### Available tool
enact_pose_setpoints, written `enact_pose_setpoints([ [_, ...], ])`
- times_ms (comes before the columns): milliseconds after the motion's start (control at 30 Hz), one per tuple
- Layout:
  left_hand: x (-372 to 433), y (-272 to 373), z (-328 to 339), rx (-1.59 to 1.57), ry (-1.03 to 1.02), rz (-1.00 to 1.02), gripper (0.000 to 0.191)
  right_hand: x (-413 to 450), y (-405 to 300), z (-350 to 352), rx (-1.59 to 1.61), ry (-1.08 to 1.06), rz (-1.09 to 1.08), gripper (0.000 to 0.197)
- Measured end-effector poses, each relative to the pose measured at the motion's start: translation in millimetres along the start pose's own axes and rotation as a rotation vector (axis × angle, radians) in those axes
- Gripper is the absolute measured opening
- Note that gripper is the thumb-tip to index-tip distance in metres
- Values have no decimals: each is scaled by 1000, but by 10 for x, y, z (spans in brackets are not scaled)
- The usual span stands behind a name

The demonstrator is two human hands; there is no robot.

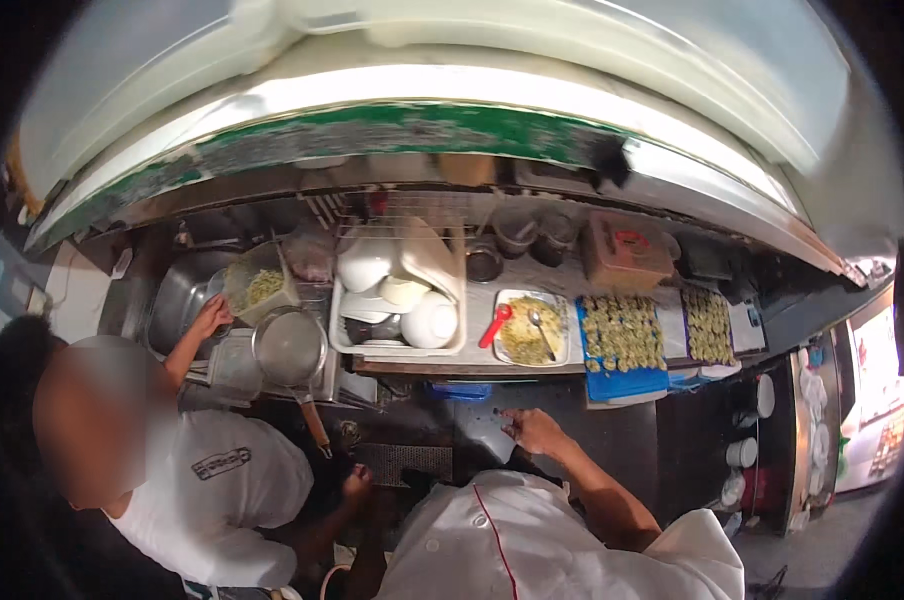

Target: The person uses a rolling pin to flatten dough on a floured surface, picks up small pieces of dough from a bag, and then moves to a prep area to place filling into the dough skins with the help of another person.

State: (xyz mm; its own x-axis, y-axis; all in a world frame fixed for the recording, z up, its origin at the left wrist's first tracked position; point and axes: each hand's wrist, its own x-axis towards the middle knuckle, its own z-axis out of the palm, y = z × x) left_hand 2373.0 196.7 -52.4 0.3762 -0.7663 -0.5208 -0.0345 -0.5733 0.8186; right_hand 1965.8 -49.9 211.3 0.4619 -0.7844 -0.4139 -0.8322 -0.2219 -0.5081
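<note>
In front of the counter, my right hand (534,431) hangs over the dark floor, fingers partly bent and apart, with nothing seen in it. Low at the left is a shadowed hand (358,480); whether it is my left hand or the co-worker's I cannot tell. On the counter, a white plate (500,352) holds a yellow-green mixture, a metal spoon (538,330) and a red-handled tool (495,325). Right of it, many small greenish pieces (623,330) lie in rows on a blue tray (624,385), with another filled tray (708,326) beyond.
A co-worker (227,480) stands at the left, one hand (212,315) by a tub of chopped greens (261,289) near the metal sink (186,292). A long-handled pan (289,349) juts over the edge. A white dish rack (399,349) and a lidded box (624,247) stand on the counter.
</note>
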Motion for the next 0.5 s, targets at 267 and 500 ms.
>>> enact_pose_setpoints([
  [267,-449,-24,1121,167,-151,-22,46,-629,1309,-401,-4,145,23,35],
  [500,41,436,2403,214,-160,166,49,-539,1835,-774,111,186,54,26],
])
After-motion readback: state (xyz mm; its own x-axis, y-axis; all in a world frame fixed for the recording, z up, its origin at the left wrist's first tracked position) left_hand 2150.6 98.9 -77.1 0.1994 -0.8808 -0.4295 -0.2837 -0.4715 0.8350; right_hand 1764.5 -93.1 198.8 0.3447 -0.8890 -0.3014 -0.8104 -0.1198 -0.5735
